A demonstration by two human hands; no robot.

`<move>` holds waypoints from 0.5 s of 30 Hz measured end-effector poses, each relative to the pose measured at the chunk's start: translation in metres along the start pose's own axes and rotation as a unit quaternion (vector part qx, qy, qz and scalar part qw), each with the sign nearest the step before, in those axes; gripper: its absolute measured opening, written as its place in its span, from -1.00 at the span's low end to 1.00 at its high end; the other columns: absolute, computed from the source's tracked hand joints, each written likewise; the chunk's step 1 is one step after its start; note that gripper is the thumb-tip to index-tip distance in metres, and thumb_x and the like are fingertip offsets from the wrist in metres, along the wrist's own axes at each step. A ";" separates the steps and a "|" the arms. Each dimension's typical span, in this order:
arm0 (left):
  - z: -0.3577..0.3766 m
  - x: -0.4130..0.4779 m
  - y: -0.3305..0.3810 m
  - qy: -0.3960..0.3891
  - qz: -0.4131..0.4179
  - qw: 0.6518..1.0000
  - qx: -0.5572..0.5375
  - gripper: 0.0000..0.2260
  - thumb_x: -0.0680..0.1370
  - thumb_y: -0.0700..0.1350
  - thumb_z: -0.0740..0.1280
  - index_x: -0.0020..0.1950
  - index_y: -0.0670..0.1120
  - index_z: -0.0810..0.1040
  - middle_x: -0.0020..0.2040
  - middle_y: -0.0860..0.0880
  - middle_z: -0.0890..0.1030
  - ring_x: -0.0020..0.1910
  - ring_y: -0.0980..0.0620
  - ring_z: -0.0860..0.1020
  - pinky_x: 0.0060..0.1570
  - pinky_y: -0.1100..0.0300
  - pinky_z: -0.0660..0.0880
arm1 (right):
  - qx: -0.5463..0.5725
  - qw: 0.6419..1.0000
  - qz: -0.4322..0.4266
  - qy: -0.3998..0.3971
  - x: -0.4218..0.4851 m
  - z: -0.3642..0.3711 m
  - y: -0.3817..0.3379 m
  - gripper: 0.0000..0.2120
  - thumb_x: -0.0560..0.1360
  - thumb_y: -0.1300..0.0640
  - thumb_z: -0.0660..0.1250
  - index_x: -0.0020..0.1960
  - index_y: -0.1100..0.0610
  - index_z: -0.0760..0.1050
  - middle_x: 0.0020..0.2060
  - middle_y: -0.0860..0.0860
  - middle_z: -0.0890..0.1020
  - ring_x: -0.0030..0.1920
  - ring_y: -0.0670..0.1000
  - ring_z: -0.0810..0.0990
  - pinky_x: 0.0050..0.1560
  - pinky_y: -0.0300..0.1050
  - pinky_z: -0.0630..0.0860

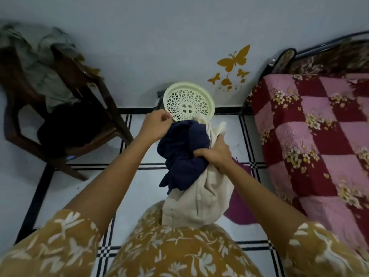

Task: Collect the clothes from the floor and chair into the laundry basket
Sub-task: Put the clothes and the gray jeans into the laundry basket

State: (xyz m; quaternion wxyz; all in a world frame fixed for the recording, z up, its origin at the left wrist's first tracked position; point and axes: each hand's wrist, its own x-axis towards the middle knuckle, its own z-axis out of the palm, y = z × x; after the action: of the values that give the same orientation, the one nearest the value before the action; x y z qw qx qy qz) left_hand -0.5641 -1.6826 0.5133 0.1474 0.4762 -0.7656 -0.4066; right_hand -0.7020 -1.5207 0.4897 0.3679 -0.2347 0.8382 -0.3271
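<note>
Currently the right hand (214, 154) is clenched around a bundle of two garments: a navy cloth (182, 154) and a cream garment (199, 198). The navy cloth bulges out to the left of that fist; the cream garment hangs below it, its lower end reaching the person's patterned dress (175, 252).

Left hand (157, 124) is up and to the left of the bundle, fingers pinched on the near rim of the cream lid (189, 101). The lid is tilted up toward the camera, perforated face showing. Behind it a dark edge shows, probably the basket (159, 99), mostly hidden; contents cannot be told.

Below and right of the right wrist, a purple cloth (241, 206) lies on the tiled floor (83, 196), next to the bed (311, 140).

Well to the left of the left hand stands a brown chair (79, 80). A pale green garment (40, 62) is draped over its back and a dark garment (69, 126) lies on its seat; the image is blurred there, so detail is poor.
</note>
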 end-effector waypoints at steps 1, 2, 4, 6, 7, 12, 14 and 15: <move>0.006 0.030 -0.002 0.003 -0.013 1.000 -0.007 -0.85 0.51 -0.14 0.28 0.00 -0.10 0.63 -0.05 -0.03 0.64 -0.07 0.02 0.56 -0.07 0.18 0.44 | -0.008 1.000 -0.001 0.004 0.033 -0.006 -0.015 -0.12 0.18 -0.04 0.56 0.38 0.08 0.22 0.07 0.01 0.50 0.12 0.14 0.53 0.09 0.02 0.51; 0.014 0.058 -0.007 0.013 -0.033 0.999 -0.024 -0.85 0.51 -0.15 0.28 -0.04 -0.12 0.63 -0.08 -0.04 0.64 -0.08 0.01 0.56 -0.10 0.18 0.43 | -0.016 1.000 -0.003 0.005 0.059 -0.011 -0.028 -0.15 0.18 -0.05 0.56 0.34 0.07 0.25 0.06 0.01 0.51 0.10 0.13 0.53 0.07 0.01 0.50; 0.026 0.114 -0.019 0.046 -0.085 0.994 -0.054 -0.84 0.48 -0.18 0.24 -0.14 -0.19 0.60 -0.17 -0.06 0.62 -0.16 -0.01 0.54 -0.25 0.19 0.40 | -0.028 1.000 -0.006 0.004 0.117 -0.017 -0.052 -0.16 0.17 -0.06 0.56 0.34 0.07 0.27 0.07 0.01 0.50 0.10 0.14 0.52 0.03 -0.01 0.48; 0.040 0.171 -0.029 0.067 -0.141 0.986 -0.063 -0.86 0.47 -0.20 0.21 -0.21 -0.21 0.53 -0.21 -0.09 0.57 -0.22 -0.04 0.49 -0.37 0.18 0.33 | -0.031 0.999 -0.004 0.009 0.176 -0.023 -0.072 -0.13 0.18 -0.05 0.56 0.38 0.09 0.25 0.09 0.03 0.51 0.14 0.16 0.53 0.02 -0.02 0.48; 0.048 0.200 -0.034 0.073 -0.164 0.981 -0.069 -0.88 0.49 -0.20 0.21 -0.21 -0.19 0.50 -0.21 -0.10 0.54 -0.21 -0.06 0.48 -0.35 0.17 0.32 | -0.039 0.999 -0.004 0.013 0.205 -0.024 -0.081 -0.11 0.18 -0.06 0.56 0.39 0.10 0.24 0.12 0.05 0.52 0.15 0.17 0.54 0.04 0.00 0.50; 0.087 0.323 -0.070 0.019 -0.268 0.962 -0.049 -0.84 0.53 -0.18 0.25 -0.07 -0.27 0.54 -0.12 -0.21 0.57 -0.05 -0.21 0.55 -0.17 0.11 0.38 | -0.047 0.998 0.043 0.021 0.328 -0.025 -0.121 -0.10 0.05 -0.12 0.52 0.31 0.10 0.30 0.14 0.07 0.56 0.06 0.14 0.55 0.03 0.04 0.55; 0.105 0.365 -0.092 0.008 -0.300 0.953 -0.026 -0.75 0.54 -0.18 0.27 0.08 -0.36 0.52 0.05 -0.32 0.59 0.06 -0.28 0.55 -0.10 0.05 0.40 | -0.044 0.997 0.063 0.007 0.380 -0.021 -0.130 -0.12 0.04 -0.11 0.54 0.28 0.08 0.31 0.09 0.04 0.57 -0.02 0.08 0.54 0.00 0.02 0.56; 0.117 0.390 -0.106 0.014 -0.317 0.948 -0.028 -0.76 0.53 -0.22 0.28 0.09 -0.38 0.51 0.08 -0.34 0.58 0.07 -0.30 0.55 -0.07 0.03 0.41 | -0.047 0.996 0.070 -0.002 0.415 -0.016 -0.130 -0.12 0.02 -0.12 0.53 0.27 0.07 0.32 0.07 0.02 0.57 -0.03 0.07 0.55 0.00 0.03 0.57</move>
State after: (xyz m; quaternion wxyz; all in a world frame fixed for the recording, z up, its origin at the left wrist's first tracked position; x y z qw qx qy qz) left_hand -0.7671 -1.9800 0.2957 0.0350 0.6960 -0.5614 -0.4464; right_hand -0.9507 -1.8657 0.3997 0.3803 -0.1933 0.8660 -0.2608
